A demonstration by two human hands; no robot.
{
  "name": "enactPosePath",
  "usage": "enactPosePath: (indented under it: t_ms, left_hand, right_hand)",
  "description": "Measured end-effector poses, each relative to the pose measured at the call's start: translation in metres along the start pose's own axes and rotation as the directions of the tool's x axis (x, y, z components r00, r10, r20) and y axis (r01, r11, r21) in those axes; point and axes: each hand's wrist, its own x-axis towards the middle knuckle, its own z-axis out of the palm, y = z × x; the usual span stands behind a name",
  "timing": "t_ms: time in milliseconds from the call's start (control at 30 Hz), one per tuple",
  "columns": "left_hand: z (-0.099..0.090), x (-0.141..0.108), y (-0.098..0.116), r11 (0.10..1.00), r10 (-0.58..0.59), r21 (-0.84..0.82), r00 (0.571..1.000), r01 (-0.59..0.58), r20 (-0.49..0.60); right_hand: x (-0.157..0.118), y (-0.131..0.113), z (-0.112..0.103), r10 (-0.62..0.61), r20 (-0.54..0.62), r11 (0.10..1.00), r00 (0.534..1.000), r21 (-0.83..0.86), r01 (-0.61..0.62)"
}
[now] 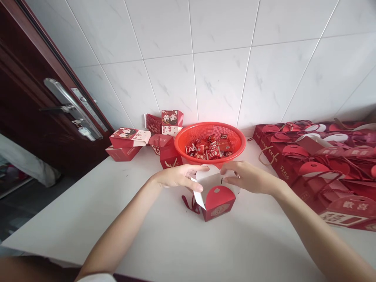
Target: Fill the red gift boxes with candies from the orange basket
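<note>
A small red candy box point(219, 208) with a white inside stands upright on the table in front of me, its top flaps raised. My left hand point(180, 176) holds its left side, thumb on the left flap and fingers at the far flap. My right hand point(249, 177) has its fingers bent over the far right flap. A dark red cord point(192, 203) lies at the box's left side. Just behind the box is a red plastic basket point(239, 147) with many red-wrapped candies point(211, 149) in it.
Folded red boxes point(126, 145) and another red box point(172, 119) sit at the back left. Many red gift boxes point(337, 188) are packed together on the right. The white table point(164, 243) meets a tiled wall point(220, 86). A dark door point(35, 78) stands at left.
</note>
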Motion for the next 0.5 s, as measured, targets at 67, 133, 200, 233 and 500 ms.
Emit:
enactPosePath:
  t_ms: [67,133,200,233,500]
  left_hand:
    - [-0.001,0.002,-0.005,0.999,0.010,-0.036,1.000,-0.010,0.025]
    - [-0.002,0.003,-0.009,0.997,-0.001,-0.075,0.999,0.005,0.051]
    - [-0.002,0.003,-0.011,0.996,-0.009,-0.090,0.998,0.014,0.063]
    - [-0.002,0.003,-0.012,0.996,-0.007,-0.085,0.998,0.013,0.062]
    - [-0.002,0.002,-0.017,0.996,-0.018,-0.090,0.997,0.025,0.077]
  right_hand:
    - [-0.002,-0.004,0.001,0.000,0.037,1.000,0.999,-0.017,0.000]
    - [-0.002,-0.005,0.001,-0.010,0.063,1.000,0.998,-0.020,0.011]
    - [-0.002,-0.004,-0.001,-0.019,0.083,1.000,0.996,0.016,0.017]
    - [-0.002,-0.002,-0.004,-0.021,0.098,0.999,0.995,0.036,0.018]
    - [-0.006,0.011,-0.017,-0.050,0.284,0.997,0.958,0.069,0.031]
